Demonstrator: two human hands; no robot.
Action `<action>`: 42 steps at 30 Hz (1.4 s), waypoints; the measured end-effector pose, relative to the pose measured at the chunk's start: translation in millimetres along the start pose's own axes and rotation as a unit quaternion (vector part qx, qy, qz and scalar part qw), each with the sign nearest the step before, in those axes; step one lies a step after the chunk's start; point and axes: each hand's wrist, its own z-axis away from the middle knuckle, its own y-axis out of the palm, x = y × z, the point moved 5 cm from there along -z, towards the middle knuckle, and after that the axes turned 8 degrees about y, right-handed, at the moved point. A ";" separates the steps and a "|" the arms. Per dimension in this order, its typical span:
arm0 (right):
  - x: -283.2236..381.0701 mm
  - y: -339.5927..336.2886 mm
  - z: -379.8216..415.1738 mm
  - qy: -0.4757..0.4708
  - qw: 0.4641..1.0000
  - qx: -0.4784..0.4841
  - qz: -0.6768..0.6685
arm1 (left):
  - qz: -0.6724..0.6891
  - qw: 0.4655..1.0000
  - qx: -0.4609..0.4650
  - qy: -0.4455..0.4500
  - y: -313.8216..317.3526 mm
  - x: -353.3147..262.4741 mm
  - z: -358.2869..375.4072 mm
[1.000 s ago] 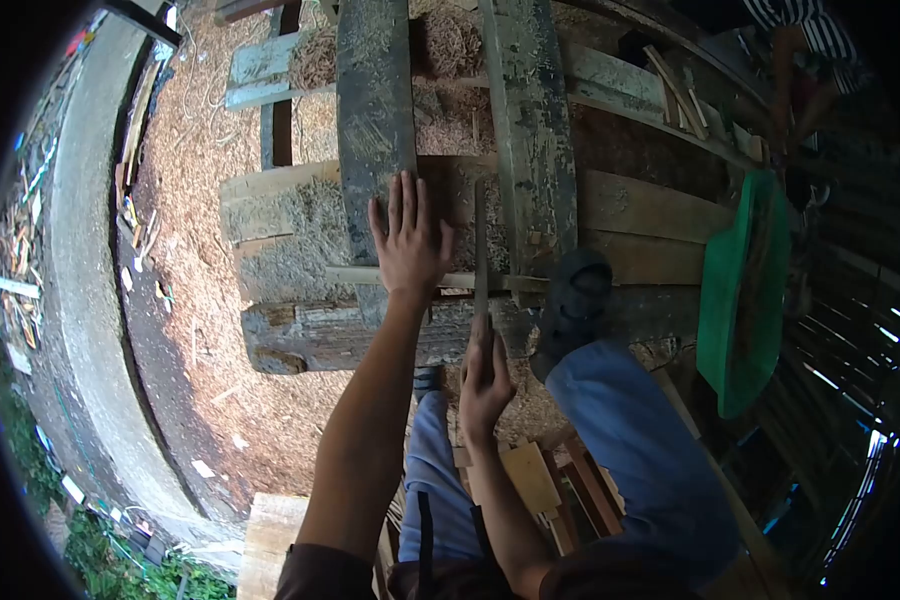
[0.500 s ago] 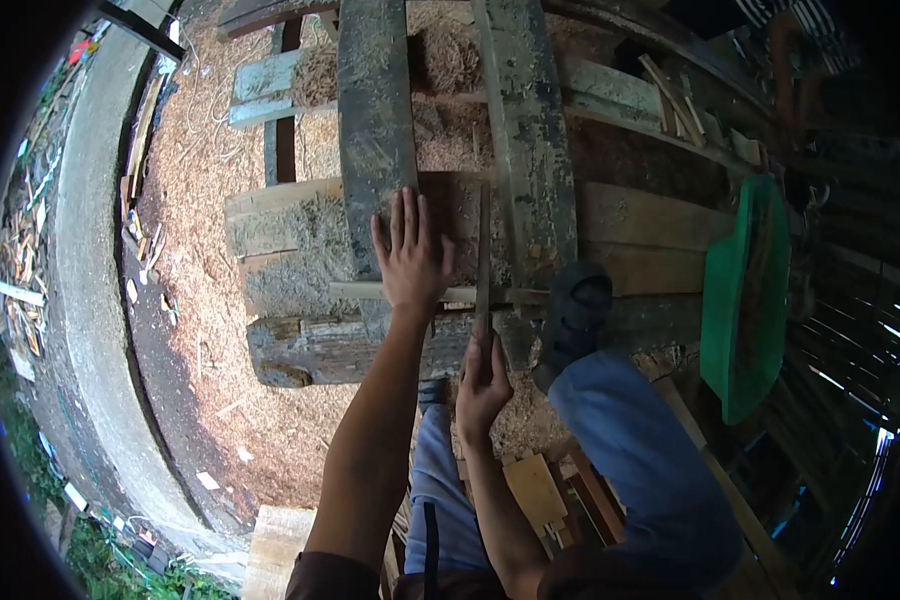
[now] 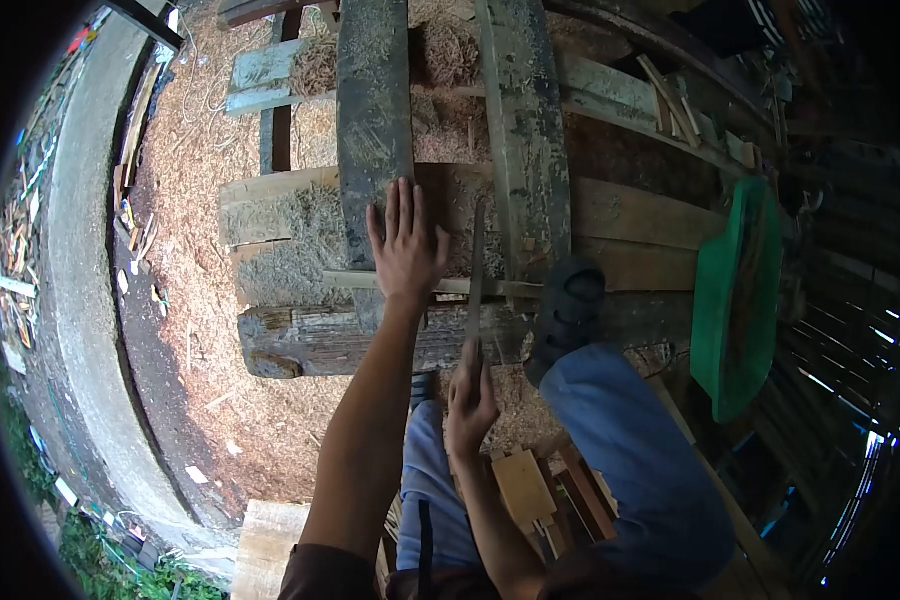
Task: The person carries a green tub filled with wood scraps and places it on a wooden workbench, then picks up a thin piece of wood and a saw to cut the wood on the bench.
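My left hand lies with fingers spread on a dark plank, its lower part over a thin wooden strip. Further right, my right hand is wrapped round the handle of a handsaw. The saw's narrow blade points away from me and crosses the strip between the dark plank and a second worn plank. My shoe stands at the strip's right end.
Boards and a rough beam form a low platform over wood shavings. A green tub leans at the right. Small offcuts lie at the upper right. A concrete ledge runs along the left. Part of another person shows at the top right.
My right hand has drawn the saw back toward me, so less of the blade reaches past the strip. My left hand keeps its place on the plank. The whole view has shifted slightly.
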 end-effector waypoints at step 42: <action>2.8 -8.1 7.0 -0.002 0.999 0.033 0.015 | -0.012 1.000 -0.020 0.012 4.3 -0.5 1.0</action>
